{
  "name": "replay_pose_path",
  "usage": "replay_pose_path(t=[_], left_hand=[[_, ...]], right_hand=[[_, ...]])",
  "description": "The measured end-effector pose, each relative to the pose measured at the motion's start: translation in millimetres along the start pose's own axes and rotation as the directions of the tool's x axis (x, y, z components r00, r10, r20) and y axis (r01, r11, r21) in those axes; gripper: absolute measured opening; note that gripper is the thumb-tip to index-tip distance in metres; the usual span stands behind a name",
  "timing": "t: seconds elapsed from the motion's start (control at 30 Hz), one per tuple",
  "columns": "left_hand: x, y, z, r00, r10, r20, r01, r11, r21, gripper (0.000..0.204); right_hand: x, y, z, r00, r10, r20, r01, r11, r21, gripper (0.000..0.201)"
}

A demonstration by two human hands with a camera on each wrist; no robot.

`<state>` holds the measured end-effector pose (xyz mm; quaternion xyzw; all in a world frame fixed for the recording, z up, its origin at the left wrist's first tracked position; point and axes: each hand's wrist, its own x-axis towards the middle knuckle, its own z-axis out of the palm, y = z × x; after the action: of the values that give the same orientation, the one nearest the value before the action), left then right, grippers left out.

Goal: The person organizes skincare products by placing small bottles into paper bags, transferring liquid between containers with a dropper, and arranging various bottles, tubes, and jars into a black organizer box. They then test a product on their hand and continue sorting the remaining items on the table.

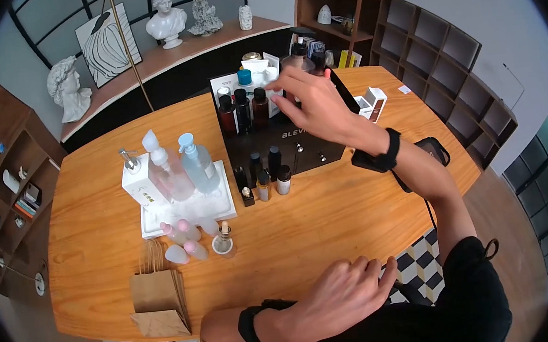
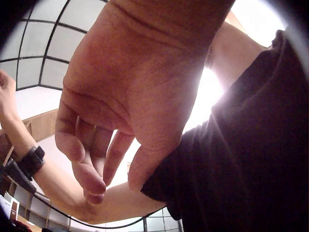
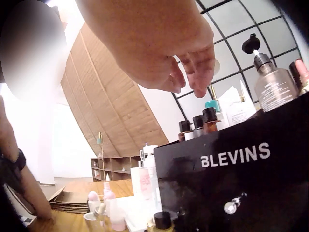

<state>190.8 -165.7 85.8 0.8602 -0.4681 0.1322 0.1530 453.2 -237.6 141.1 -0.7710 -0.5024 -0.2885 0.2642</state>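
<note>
Over the black organizer box point(image 1: 251, 148) lettered BLEVINS, my right hand point(image 1: 320, 103) hovers with fingers loosely bent and nothing in its grasp. Just below and left of its fingertips stand dark brown bottles with black caps, the nearest one point(image 1: 260, 110) at the box's front edge. Behind them rises a bottle with a teal cap point(image 3: 212, 105). A grey pump bottle point(image 3: 273, 89) stands in the box, partly hidden by the hand in the head view. My left hand point(image 1: 338, 301) hangs in front of my body, fingers loosely curled around nothing.
Several small bottles point(image 1: 264, 187) stand before the box. Left of it, a white tray point(image 1: 225, 206) bears pump bottles, with small pink-capped bottles point(image 1: 189, 230) in front. Folded paper bags point(image 1: 157, 297) lie near the front edge. A small white box point(image 1: 374, 102) and black pouch point(image 1: 433, 149) lie right.
</note>
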Motion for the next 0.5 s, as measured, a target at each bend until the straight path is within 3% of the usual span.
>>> replay_pose_path(t=[0.03,0.07,0.1,0.17,0.27,0.4,0.5], left_hand=[[0,0,1,1.0,-0.008,-0.001,0.008,1.0,-0.006,0.05],[0,1,2,1.0,-0.01,-0.017,0.009,1.0,-0.024,0.051],[-1,1,4,0.999,-0.012,-0.033,0.011,0.999,-0.042,0.052],[-1,0,5,0.999,-0.006,-0.043,0.004,0.999,-0.054,0.052],[0,-1,6,0.999,0.011,-0.044,-0.014,0.998,-0.063,0.052],[1,1,9,1.0,0.015,-0.028,-0.017,0.998,-0.066,0.051],[1,1,6,0.999,0.012,-0.032,-0.013,0.999,-0.049,0.05]], right_hand=[[-9,-6,-3,0.999,0.023,0.037,-0.024,0.999,0.032,0.014],[-19,-8,-2,0.997,-0.056,0.044,0.054,0.998,0.039,0.013],[-30,-6,2,0.986,-0.122,0.113,0.109,0.987,0.115,0.013],[-57,-9,16,0.944,-0.181,0.275,0.166,0.983,0.079,0.018],[-88,-16,36,0.856,-0.072,0.513,0.146,0.984,-0.106,0.043],[-92,-17,58,0.828,-0.034,0.56,0.104,0.99,-0.094,0.05],[-88,-12,68,0.819,-0.068,0.57,0.119,0.992,-0.052,0.043]])
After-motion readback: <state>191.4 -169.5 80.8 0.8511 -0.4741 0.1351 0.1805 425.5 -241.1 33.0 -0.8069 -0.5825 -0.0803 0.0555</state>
